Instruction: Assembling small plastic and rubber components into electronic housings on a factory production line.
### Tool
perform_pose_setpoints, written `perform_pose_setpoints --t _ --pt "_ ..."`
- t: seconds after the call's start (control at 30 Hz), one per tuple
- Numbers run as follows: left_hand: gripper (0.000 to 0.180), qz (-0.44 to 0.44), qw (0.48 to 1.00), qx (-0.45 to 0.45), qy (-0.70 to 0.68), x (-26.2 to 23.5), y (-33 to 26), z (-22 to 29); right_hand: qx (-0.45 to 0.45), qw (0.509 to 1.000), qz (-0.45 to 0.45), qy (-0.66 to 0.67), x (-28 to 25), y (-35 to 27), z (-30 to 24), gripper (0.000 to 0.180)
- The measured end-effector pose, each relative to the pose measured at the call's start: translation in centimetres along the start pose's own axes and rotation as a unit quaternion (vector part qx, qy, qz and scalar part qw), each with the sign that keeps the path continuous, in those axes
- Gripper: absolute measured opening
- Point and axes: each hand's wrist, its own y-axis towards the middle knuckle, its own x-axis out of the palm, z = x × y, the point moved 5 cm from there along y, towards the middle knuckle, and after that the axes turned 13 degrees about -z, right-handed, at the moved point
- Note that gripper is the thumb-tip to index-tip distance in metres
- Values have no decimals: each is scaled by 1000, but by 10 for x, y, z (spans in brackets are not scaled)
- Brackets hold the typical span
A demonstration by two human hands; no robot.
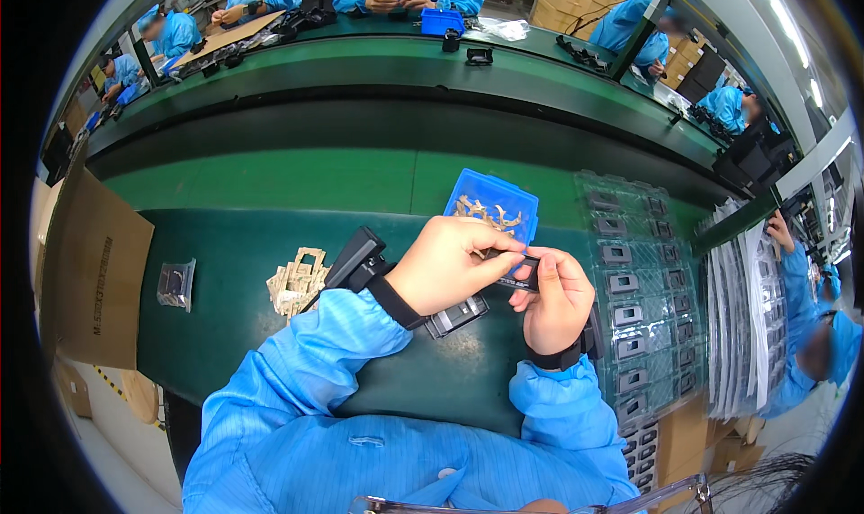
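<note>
Between my two hands is a small black rectangular frame-like part [527, 278]. My left hand [445, 264] pinches its left end with thumb and fingers. On its right side, my right hand [556, 302] grips the part between thumb and fingertips. Just beyond my hands stands a blue bin [533, 210] with several tan curved pieces [493, 213] in it. Below my left wrist a black and grey housing [461, 317] lies on the green mat, partly covered by the hand. Left of my left wrist is a pile of beige cut-out frames [295, 284].
Clear trays [630, 289] holding several grey parts lie to the right, beside stacked trays [740, 307]. A cardboard box [99, 271] stands at the left, near a bagged dark part [175, 284]. Across the green conveyor [315, 167], people in blue work at benches; another person is at far right.
</note>
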Motion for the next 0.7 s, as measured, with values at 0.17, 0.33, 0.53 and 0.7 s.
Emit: perform_pose_setpoints --t 0.17,0.33,0.53,0.7 --pt "15 20 931 128 342 -1 -4 19 0 995 -61 77 5 0 7 30" --pt "18 8 826 185 532 11 -7 26 -12 995 -91 -41 11 4 0 30" --pt "18 132 831 163 515 12 -10 29 81 982 -25 168 23 4 17 50" --pt "11 100 983 19 154 -6 -1 5 12 999 -27 -42 7 6 22 18"
